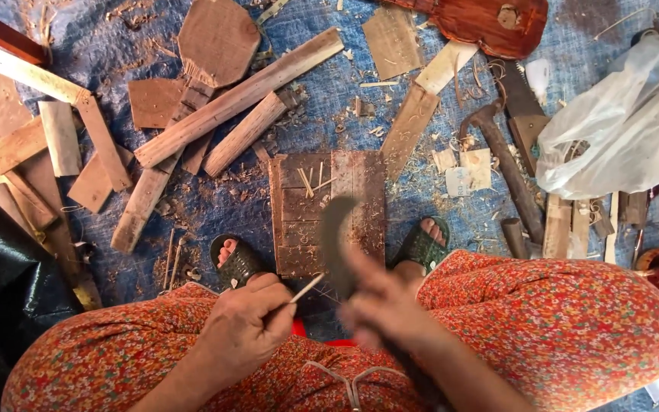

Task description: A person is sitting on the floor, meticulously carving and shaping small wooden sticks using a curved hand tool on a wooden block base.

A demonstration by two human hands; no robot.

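Left hand (244, 328) pinches a thin stick (306, 288); right hand (383, 305), blurred, fingers wrapped around a curved knife (335, 233) above the near board (291, 221).

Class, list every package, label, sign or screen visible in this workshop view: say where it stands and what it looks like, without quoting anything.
Plastic bag: upper right on the blue tarp, crumpled, translucent white.
Labels, signs, screens: none visible.
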